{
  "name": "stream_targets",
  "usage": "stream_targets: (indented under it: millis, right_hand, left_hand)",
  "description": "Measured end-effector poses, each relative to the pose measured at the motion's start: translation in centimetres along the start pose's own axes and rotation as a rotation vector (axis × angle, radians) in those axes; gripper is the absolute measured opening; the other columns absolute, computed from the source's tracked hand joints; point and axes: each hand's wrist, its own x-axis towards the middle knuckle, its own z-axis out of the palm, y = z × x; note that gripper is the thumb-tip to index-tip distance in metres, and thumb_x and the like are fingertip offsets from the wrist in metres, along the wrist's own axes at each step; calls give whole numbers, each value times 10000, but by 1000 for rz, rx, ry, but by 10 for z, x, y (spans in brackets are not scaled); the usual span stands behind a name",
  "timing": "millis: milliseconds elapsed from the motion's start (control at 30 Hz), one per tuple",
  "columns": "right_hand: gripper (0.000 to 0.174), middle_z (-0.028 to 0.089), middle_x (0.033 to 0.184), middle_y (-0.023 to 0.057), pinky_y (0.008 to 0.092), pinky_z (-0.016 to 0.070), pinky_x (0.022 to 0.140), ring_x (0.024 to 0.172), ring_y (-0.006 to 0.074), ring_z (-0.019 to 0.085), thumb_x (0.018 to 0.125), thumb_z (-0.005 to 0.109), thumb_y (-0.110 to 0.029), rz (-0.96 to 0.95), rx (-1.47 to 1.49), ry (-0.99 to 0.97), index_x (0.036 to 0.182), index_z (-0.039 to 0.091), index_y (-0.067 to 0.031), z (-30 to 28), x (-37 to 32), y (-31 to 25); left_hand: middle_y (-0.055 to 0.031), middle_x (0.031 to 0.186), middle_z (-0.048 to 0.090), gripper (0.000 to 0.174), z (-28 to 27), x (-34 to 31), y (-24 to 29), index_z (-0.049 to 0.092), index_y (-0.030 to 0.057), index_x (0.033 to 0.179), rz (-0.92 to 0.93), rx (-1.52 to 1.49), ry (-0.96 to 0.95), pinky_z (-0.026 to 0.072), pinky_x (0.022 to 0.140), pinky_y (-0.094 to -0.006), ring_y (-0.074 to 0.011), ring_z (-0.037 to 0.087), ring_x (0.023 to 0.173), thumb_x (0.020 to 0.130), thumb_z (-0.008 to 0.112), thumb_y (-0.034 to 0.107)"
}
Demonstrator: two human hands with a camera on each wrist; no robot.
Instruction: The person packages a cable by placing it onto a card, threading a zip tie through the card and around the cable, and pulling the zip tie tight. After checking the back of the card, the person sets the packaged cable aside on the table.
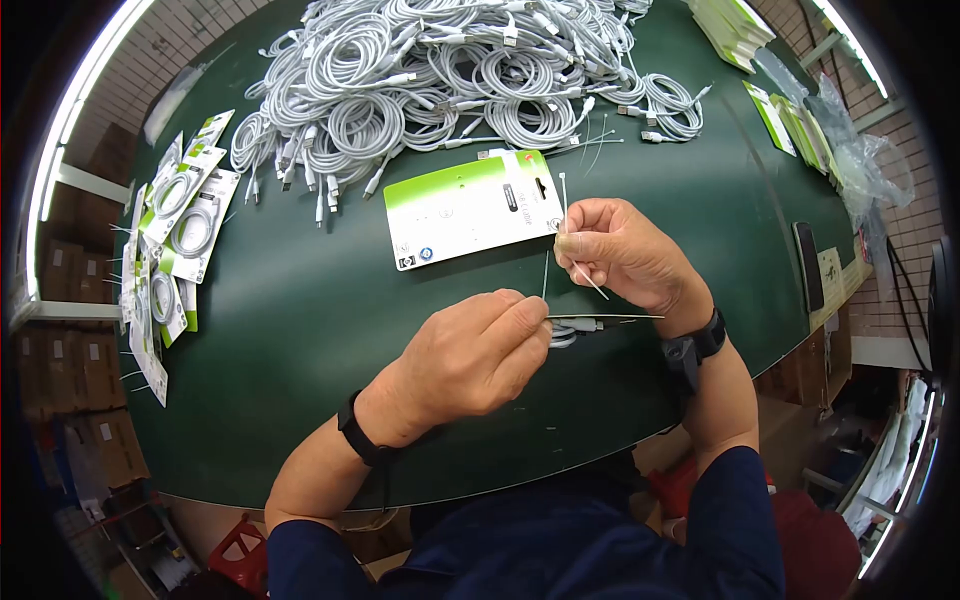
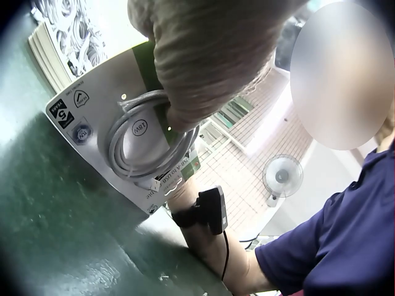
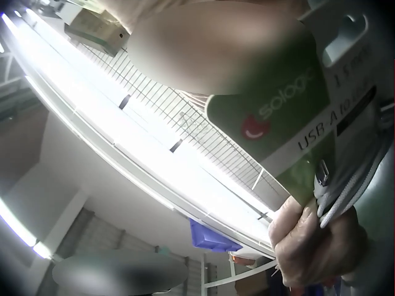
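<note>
My left hand grips a printed cable card, seen nearly edge-on in the head view. A coiled grey-white USB cable lies against that card, and its plug end shows below the card's edge. A thin tie end sticks up from the card beside the left fingers. Between thumb and fingers my right hand pinches a thin white cable tie, just above the card. In the right wrist view the left fingers curl round the card's edge.
A flat green-and-white card lies ahead of the hands on the green table. Behind it rises a large pile of coiled cables, with loose ties nearby. Carded cables are heaped left; a phone lies right.
</note>
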Motion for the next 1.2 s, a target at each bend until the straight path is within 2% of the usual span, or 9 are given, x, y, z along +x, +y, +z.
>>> stream_targets:
  millis: [200,400,600,900,1100,1200]
  right_hand:
    - [107,695,873,75,170,470,548,659,77,620,985,711,-106,-70,113,-145,957,644,-28,-1,0,1]
    - [147,682,846,38,183,427,487,579,36,548,1045,646,-167,-90,-98,99,991,622,-31,2,-6,-12]
    - [202,639,767,8,188,437,492,547,29,520,1059,611,-197,-211,-498,285,971,634,-16,-2,1,-5]
    - [223,637,735,15,243,477,560,601,63,537,1043,604,-181,-393,-771,451,984,689,16,-10,7,-1]
    - [253,688,801,26,230,490,622,694,69,575,1032,639,-196,-463,-795,405,1083,769,15,-8,5,0]
    - [248,713,848,11,223,489,641,730,64,590,1014,673,-194,-425,-679,332,1122,780,3,-6,2,-4]
  left_hand:
    - [-163,939,668,206,-1,-1,0,671,-72,896,-13,-6,-10,612,643,-362,-293,706,768,709,752,-44]
    - [-158,938,665,200,-1,0,-1,668,-67,892,5,4,-13,607,638,-356,-289,702,763,715,758,-44]
    - [-147,949,665,196,-2,1,0,668,-52,896,4,25,-3,588,624,-346,-274,693,754,727,766,-44]
    - [-142,958,669,205,1,0,-3,671,-38,906,16,30,1,580,622,-344,-273,690,757,729,775,-43]
    - [-145,955,676,212,-2,2,-1,672,-41,913,22,42,19,582,626,-343,-272,694,753,728,776,-50]
    - [-149,958,682,215,-3,3,-1,670,-41,913,31,29,30,585,633,-343,-274,697,754,727,777,-52]
